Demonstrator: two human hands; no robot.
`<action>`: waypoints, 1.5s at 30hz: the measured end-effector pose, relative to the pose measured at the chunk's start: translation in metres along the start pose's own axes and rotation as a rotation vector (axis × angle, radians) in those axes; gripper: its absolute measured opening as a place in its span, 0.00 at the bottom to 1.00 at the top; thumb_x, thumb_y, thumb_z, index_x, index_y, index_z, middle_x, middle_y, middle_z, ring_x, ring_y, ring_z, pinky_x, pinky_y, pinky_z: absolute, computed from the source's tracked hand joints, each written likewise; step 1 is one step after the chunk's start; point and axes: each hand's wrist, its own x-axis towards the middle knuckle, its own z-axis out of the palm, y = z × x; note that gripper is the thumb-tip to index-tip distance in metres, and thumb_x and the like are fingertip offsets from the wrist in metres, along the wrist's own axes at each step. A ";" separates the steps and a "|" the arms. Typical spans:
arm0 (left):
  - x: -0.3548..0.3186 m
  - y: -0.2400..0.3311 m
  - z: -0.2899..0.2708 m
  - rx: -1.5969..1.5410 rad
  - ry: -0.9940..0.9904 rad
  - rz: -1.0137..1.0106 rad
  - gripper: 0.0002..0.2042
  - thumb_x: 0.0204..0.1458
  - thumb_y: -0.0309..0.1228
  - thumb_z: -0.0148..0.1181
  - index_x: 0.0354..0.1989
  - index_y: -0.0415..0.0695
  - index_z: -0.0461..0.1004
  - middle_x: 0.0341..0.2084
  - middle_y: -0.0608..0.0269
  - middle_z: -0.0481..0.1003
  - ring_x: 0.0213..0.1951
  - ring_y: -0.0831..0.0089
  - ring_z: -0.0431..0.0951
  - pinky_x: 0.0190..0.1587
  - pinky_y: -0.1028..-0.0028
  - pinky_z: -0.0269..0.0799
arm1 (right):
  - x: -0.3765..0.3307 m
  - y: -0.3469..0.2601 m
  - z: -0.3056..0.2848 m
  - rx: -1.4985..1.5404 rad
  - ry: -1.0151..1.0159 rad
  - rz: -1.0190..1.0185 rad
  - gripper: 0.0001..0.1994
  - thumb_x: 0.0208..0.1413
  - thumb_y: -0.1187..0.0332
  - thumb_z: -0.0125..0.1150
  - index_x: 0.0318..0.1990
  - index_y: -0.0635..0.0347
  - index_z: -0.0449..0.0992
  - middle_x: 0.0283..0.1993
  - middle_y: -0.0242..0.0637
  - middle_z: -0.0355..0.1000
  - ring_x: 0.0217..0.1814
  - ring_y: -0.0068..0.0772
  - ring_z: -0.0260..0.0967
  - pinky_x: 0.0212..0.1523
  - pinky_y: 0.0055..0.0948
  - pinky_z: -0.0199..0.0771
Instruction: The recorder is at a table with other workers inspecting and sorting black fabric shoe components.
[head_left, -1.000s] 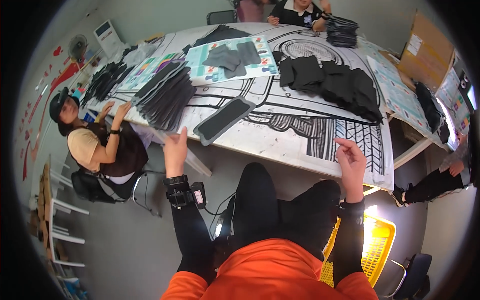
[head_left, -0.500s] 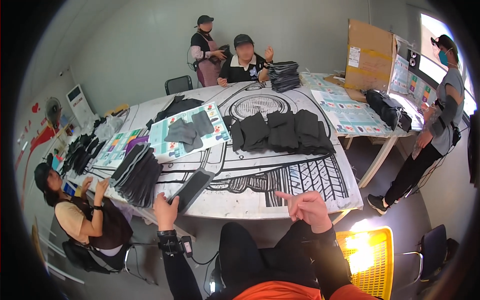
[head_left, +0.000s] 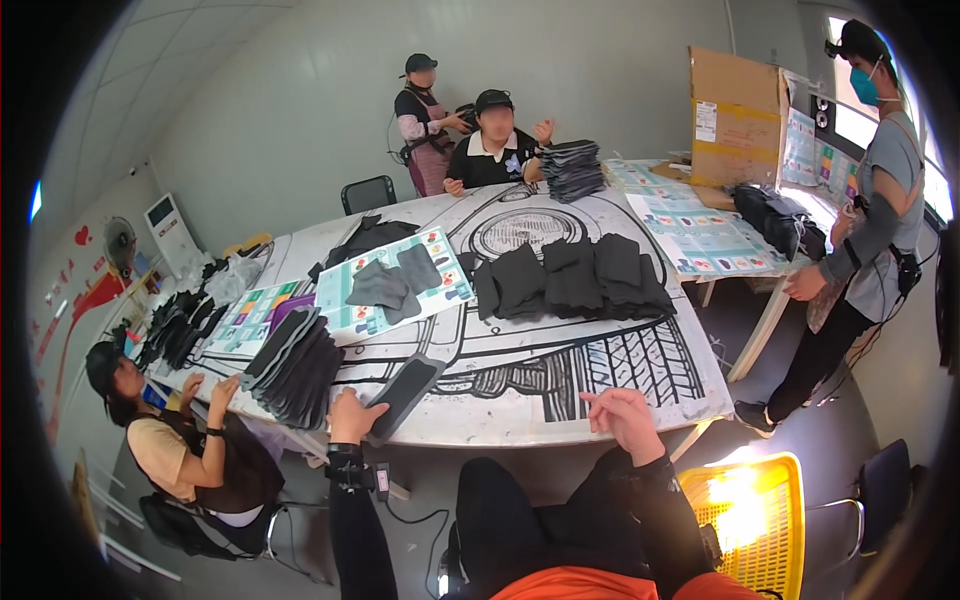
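At the table's near edge my left hand [head_left: 352, 417] grips the lower end of a flat, dark grey rectangular fabric pad [head_left: 411, 393] with a lighter grey border. The thumb lies across the pad; the other fingers are partly hidden. The pad slants up to the right over the white table [head_left: 500, 425]. Farther right, my right hand [head_left: 626, 416] is held over the table edge with nothing in it. Its index finger points left and its other fingers are bent. A tall leaning stack of similar dark pads [head_left: 296, 370] stands left of my left hand.
Several black fabric piles [head_left: 570, 280] lie mid-table. Loose grey pieces [head_left: 385, 288] rest on a printed sheet [head_left: 340, 310]. Another dark stack [head_left: 573, 172] stands at the back. A yellow basket [head_left: 790, 500] is at my right. Co-workers are at left, back and right.
The whole view has shifted slightly. My left hand still holds the pad, its thumb now farther across it. The person at right has lowered a hand toward the side table.
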 end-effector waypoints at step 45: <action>-0.069 -0.014 -0.013 -0.914 -0.364 -0.228 0.31 0.44 0.29 0.79 0.57 0.35 0.72 0.35 0.61 0.78 0.32 0.75 0.78 0.28 0.74 0.72 | -0.014 -0.121 0.030 -0.503 0.482 -0.209 0.20 0.62 0.70 0.55 0.60 0.64 0.72 0.50 0.36 0.74 0.56 0.29 0.69 0.61 0.31 0.63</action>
